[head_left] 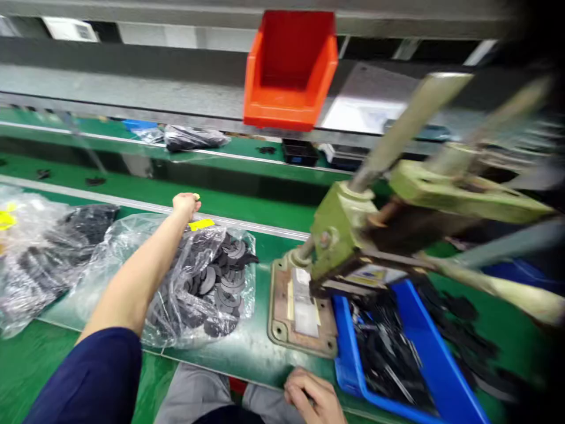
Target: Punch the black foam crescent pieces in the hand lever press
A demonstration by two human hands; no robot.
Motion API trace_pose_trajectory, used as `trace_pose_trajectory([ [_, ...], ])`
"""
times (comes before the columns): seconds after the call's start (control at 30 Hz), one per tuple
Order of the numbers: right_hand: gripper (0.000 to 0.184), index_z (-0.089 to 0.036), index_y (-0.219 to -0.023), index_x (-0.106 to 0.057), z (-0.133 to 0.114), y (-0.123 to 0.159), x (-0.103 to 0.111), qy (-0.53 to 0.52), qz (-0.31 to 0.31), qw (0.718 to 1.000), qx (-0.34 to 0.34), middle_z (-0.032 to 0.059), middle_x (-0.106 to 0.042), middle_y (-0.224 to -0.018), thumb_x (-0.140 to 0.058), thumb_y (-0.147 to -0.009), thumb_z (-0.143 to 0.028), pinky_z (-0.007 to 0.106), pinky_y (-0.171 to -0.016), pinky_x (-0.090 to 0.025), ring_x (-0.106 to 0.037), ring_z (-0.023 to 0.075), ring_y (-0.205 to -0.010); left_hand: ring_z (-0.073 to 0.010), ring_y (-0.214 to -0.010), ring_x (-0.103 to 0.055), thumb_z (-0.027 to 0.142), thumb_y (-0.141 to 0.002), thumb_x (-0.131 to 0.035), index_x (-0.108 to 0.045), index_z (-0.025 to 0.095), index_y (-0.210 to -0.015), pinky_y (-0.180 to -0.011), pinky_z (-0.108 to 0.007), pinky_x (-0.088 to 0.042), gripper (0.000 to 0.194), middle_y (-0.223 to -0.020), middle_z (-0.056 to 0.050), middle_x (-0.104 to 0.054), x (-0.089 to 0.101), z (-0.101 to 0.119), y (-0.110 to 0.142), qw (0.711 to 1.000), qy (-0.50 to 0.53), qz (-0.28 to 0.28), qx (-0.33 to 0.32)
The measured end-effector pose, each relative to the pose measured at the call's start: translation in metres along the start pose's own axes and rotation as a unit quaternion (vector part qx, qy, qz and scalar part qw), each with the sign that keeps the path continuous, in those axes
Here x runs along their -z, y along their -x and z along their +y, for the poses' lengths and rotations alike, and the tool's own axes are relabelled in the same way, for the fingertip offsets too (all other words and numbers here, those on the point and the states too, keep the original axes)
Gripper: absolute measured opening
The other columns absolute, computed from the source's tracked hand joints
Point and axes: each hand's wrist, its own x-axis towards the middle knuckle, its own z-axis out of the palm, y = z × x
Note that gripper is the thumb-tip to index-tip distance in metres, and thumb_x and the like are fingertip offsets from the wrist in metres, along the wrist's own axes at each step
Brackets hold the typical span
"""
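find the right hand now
In the head view, the right hand is low, just right of centre, below the press base, left of the blue bin.

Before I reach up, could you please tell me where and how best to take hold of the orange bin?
I'd probably take the orange bin by its low front lip, coming from the near side: the lip faces you, its upper edge exposed at the open front.

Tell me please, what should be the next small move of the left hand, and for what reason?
Probably, draw the left hand back toward the dark pieces in the clear bag: the hand is stretched beyond them, near the green belt, while pieces show at the bag's end that faces the green press.
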Motion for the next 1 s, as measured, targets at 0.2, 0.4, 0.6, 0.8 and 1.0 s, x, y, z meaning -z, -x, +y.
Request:
trace_pose_trajectory([
  [0.2, 0.034, -0.021, -0.074, -0.063, -0.04, 0.001, 0.081, 0.146, 0.044, 0.988, -0.009, 0.0031, -0.067, -0.071, -0.042, -0.098, -0.032, 0.026, -0.068, -0.051, -0.063, 0.0137, -0.069, -0.0092, -0.053, -0.062, 0.005, -0.072, -0.069, -0.061, 0.012, -0.093, -0.048, -0.015, -0.05, 0.023, -0.07, -0.001, -0.064, 0.026, -0.004, 0.091, 0.973, 0.015, -0.223, -0.052],
  [0.4, 0.025, -0.017, -0.109, -0.067, 0.008, -0.007, 0.164, 0.284, 0.056, 0.931, -0.221, 0.0152, -0.068, -0.113, -0.061, -0.087, -0.028, 0.043, -0.096, -0.05, -0.065, 0.0275, -0.106, -0.0087, -0.055, -0.063, 0.01, -0.064, -0.077, -0.065, 0.012, -0.094, -0.047, -0.014, -0.051, 0.032, -0.071, -0.001, -0.066, 0.065, -0.024, 0.176, 0.938, 0.002, -0.347, -0.002],
  [0.6, 0.032, -0.016, -0.11, -0.065, 0.036, -0.004, 0.177, 0.309, -0.08, 0.908, -0.273, 0.0067, -0.068, -0.11, -0.065, -0.089, -0.041, 0.044, -0.094, -0.054, -0.066, 0.0193, -0.101, -0.0095, -0.057, -0.064, 0.013, -0.058, -0.082, -0.065, 0.011, -0.094, -0.047, -0.014, -0.051, 0.04, -0.07, -0.001, -0.067, 0.085, -0.052, 0.2, 0.932, -0.014, -0.361, 0.036],
  [0.8, 0.031, -0.018, -0.113, -0.065, 0.031, -0.002, 0.173, 0.306, -0.036, 0.921, -0.237, 0.0081, -0.069, -0.116, -0.056, -0.095, -0.041, 0.046, -0.103, -0.05, -0.065, 0.0198, -0.109, -0.0091, -0.058, -0.063, 0.022, -0.054, -0.086, -0.066, 0.011, -0.092, -0.05, -0.015, -0.049, 0.044, -0.069, 0.0, -0.066, 0.088, -0.072, 0.219, 0.92, -0.039, -0.387, 0.045],
  [1.0, 0.033, -0.018, -0.115, -0.065, 0.039, 0.006, 0.174, 0.31, 0.029, 0.912, -0.266, 0.0078, -0.069, -0.115, -0.057, -0.094, -0.042, 0.046, -0.101, -0.052, -0.065, 0.0194, -0.106, -0.0099, -0.058, -0.061, 0.034, -0.055, -0.087, -0.066, 0.011, -0.089, -0.05, -0.017, -0.045, 0.046, -0.067, 0.0, -0.064, 0.085, -0.095, 0.24, 0.886, -0.076, -0.457, 0.026],
])
